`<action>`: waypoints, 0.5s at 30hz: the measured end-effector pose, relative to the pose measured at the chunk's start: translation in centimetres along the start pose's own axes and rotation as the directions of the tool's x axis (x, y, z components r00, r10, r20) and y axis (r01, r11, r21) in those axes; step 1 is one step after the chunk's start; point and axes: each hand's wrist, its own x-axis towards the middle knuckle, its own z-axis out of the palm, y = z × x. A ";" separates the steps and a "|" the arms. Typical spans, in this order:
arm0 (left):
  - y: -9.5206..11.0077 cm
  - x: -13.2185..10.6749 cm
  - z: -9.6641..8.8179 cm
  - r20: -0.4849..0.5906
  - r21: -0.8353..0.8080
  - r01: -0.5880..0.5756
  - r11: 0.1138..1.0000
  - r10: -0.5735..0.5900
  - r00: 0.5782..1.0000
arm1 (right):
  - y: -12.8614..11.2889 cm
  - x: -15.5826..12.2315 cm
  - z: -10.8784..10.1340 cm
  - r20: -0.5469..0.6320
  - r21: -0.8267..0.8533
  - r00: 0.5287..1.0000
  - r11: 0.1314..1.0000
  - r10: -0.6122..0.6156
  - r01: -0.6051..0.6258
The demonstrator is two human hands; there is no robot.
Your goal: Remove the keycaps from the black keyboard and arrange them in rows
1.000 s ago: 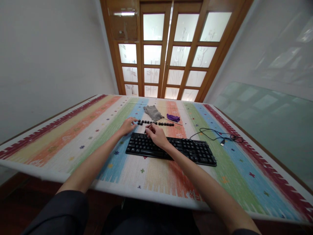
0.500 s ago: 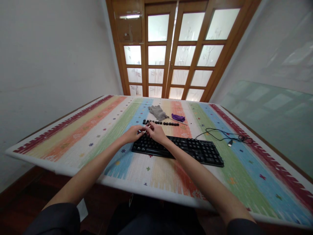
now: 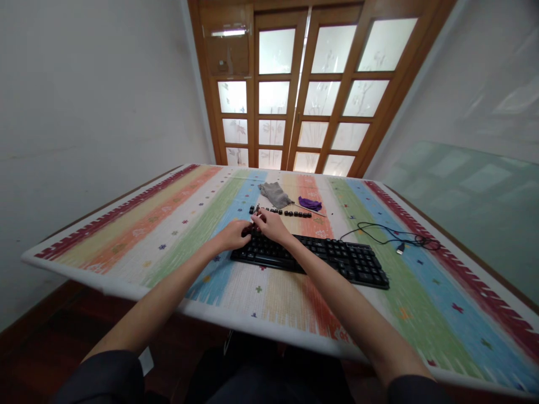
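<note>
A black keyboard (image 3: 337, 259) lies across the striped tablecloth (image 3: 168, 224). My left hand (image 3: 234, 235) rests on its top left corner with the fingers curled; what they hold is hidden. My right hand (image 3: 273, 224) sits just beside it over the same corner, fingertips pinched together and touching the left hand's fingers. A row of loose black keycaps (image 3: 286, 212) lies on the cloth just beyond both hands.
Behind the keycaps lie a grey cloth (image 3: 275, 194), a purple cloth (image 3: 310, 203) and a thin stick (image 3: 309, 210). The keyboard's black cable with its USB plug (image 3: 398, 240) coils to the right. A wooden glazed door (image 3: 303, 90) stands past the table's far edge.
My left hand has drawn back from the row of keycaps to the keyboard's top left corner, meeting the right hand. The view has shifted a little to the left.
</note>
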 end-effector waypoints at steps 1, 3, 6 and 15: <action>0.0 0.0 0.0 0.005 0.003 0.001 1.000 -0.001 1.000 | 0.1 0.2 0.1 -0.002 0.005 1.000 1.000 0.005 -0.005; 0.0 -0.1 -0.1 0.008 -0.003 -0.001 1.000 0.001 1.000 | 0.4 0.5 0.4 -0.022 0.022 1.000 1.000 0.020 -0.019; 0.1 -0.1 -0.1 0.002 -0.033 -0.013 0.999 0.013 1.000 | 0.9 0.7 0.7 -0.028 0.115 0.986 0.980 0.165 -0.161; -0.3 1.1 0.4 -0.025 -0.100 0.010 0.995 -0.013 1.000 | 1.8 0.5 -0.3 -0.039 0.346 0.974 0.918 0.223 -0.196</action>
